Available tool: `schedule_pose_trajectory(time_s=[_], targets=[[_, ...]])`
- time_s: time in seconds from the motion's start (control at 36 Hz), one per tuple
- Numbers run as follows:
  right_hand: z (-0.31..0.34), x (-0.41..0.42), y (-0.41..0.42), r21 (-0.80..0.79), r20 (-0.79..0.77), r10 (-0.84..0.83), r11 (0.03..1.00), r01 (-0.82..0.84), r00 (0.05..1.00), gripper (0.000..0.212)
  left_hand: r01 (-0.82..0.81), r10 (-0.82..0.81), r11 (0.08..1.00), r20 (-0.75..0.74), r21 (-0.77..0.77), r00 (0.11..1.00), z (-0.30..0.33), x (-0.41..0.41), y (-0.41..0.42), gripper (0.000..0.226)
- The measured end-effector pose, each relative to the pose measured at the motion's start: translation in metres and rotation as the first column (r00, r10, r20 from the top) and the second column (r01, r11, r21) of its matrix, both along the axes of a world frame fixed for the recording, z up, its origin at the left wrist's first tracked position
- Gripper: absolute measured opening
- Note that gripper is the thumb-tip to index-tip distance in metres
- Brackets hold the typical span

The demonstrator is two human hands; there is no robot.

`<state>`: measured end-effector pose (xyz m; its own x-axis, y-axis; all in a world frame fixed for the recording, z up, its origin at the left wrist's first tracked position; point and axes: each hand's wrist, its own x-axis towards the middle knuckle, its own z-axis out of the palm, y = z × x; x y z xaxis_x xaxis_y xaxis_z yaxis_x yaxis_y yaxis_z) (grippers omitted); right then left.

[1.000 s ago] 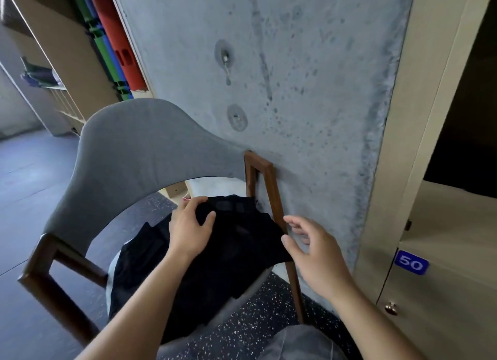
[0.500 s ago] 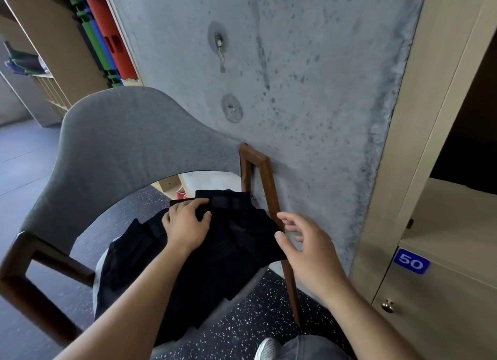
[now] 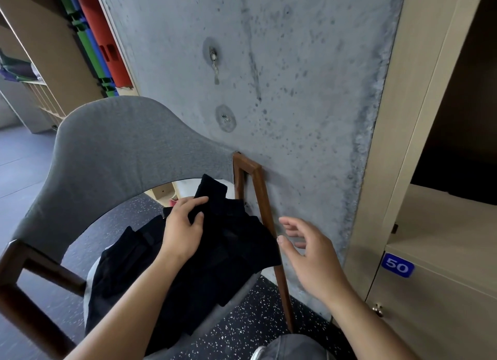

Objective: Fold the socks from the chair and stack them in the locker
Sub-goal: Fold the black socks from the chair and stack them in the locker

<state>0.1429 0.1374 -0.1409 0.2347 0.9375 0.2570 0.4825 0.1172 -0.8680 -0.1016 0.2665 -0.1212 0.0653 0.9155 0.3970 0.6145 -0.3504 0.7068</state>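
Left hand pinches sock above chair seat

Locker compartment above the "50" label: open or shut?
Open: the beige wooden locker compartment shows a bare shelf and dark interior, with no door across it.

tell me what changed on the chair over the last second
The left hand has pinched one black sock and lifted its end up off the dark pile, toward the chair back. The right hand stays open and empty beside the chair's wooden arm. The pile stays on the seat.

Concrete wall, perhaps coloured mats.
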Motion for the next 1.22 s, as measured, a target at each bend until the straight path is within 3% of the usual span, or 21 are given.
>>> schedule_pose_trajectory(time_s=[0.22, 0.39, 0.64, 0.81, 1.0, 1.22], targets=[[0.002, 0.010, -0.007, 0.027, -0.078, 0.005, 1.000, -0.003, 0.997, 0.035, 0.229, -0.231, 0.973, 0.163, 0.032, 0.959, 0.023, 0.023, -0.035, 0.045], [0.015, 0.029, -0.019, 0.052, -0.230, 0.037, 0.998, -0.026, 0.973, 0.034, 0.379, -0.379, 0.924, 0.286, 0.060, 0.880, 0.041, 0.059, -0.060, 0.046], [0.044, 0.068, -0.053, 0.111, -0.392, 0.128, 0.990, -0.092, 0.911, 0.039, 0.538, -0.531, 0.840, 0.305, 0.068, 0.791, 0.055, 0.120, -0.091, 0.046], [0.049, 0.096, -0.081, 0.119, -0.450, 0.052, 0.993, 0.002, 0.892, 0.032, 0.628, -0.600, 0.777, 0.358, 0.048, 0.715, 0.056, 0.163, -0.111, 0.044], [0.053, 0.136, -0.113, 0.100, -0.478, -0.166, 0.965, 0.241, 0.862, 0.030, 0.751, -0.705, 0.661, 0.338, -0.008, 0.624, 0.041, 0.218, -0.122, 0.046], [0.048, 0.185, -0.150, 0.081, -0.555, -0.341, 0.886, 0.457, 0.759, 0.031, 0.812, -0.761, 0.578, 0.306, -0.081, 0.572, 0.028, 0.286, -0.140, 0.043]])
